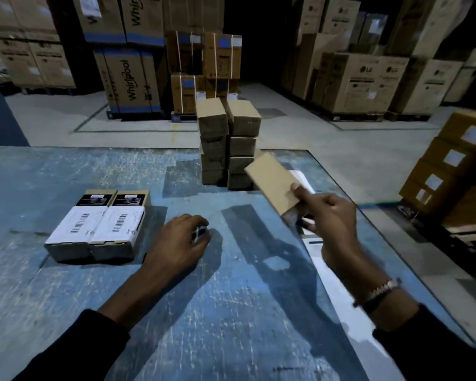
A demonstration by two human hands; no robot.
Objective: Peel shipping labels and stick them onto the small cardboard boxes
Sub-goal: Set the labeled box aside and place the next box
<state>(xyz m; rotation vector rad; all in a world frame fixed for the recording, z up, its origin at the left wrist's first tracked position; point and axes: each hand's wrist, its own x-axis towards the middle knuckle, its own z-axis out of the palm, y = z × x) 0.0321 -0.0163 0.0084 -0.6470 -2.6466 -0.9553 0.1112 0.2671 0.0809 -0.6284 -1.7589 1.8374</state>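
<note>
The left hand (180, 239) lies low over the desk (66, 312), palm down, its fingers curled round something small and dark that cannot be made out. The right hand (329, 215) is raised higher, thumb on top and fingers beneath, pinching the near end of a small cardboard box (271, 180). Both forearms reach forward from dark sleeves; a bracelet (379, 291) circles the right wrist.

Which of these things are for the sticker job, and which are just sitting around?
For the job:
- plain box held in the right hand
- two labelled boxes
- stacks of plain boxes
- white label sheets

Just around:
- big appliance cartons
- labelled boxes on the right
</note>
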